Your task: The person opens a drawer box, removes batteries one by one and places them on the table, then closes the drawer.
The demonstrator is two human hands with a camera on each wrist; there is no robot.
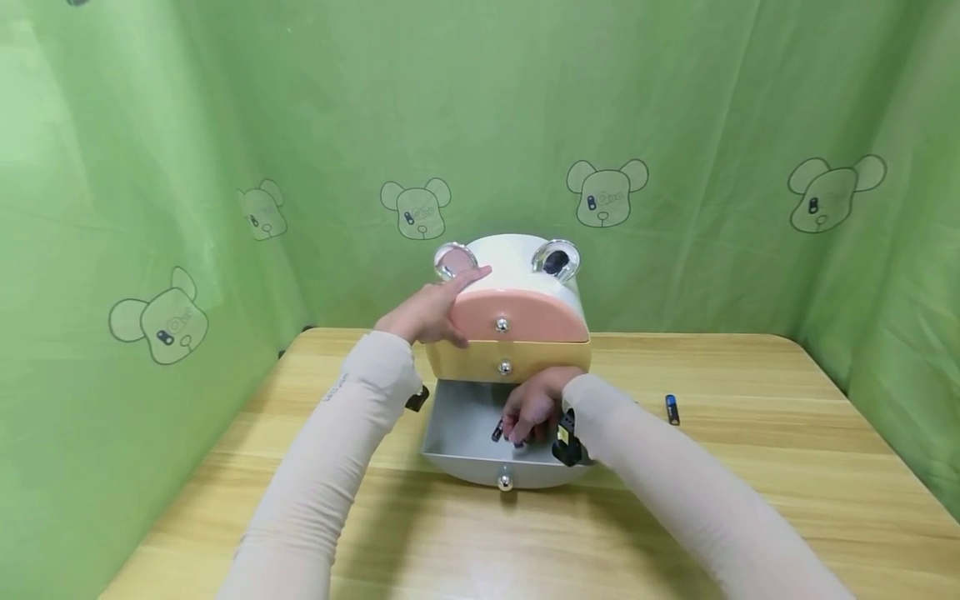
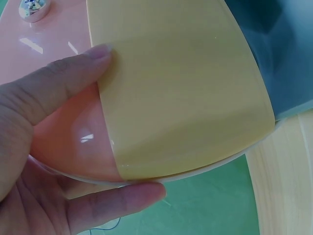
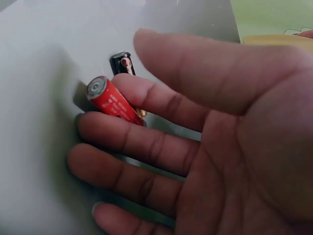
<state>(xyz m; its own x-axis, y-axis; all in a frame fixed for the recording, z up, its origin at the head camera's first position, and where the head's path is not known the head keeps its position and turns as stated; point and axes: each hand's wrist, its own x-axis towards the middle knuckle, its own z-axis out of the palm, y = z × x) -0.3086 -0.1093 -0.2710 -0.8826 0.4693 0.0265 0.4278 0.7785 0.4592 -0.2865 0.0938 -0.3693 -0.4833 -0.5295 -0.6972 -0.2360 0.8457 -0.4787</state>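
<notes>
A toy-like cabinet has a white top, a pink drawer, a yellow drawer and a grey bottom drawer that is pulled out. My left hand rests on its upper left side, thumb on the front by the pink-yellow seam and other fingers spread along the edge. Inside the grey drawer is my right hand, fingers slightly bent and thumb held apart. A red battery lies against its index and middle fingers. Just beyond is a black battery.
On the wooden table, right of the cabinet, lies a blue and black battery. Two silver-rimmed ears stick up from the cabinet's top. Round silver knobs project from the drawer fronts. Green curtain surrounds the table's back and sides.
</notes>
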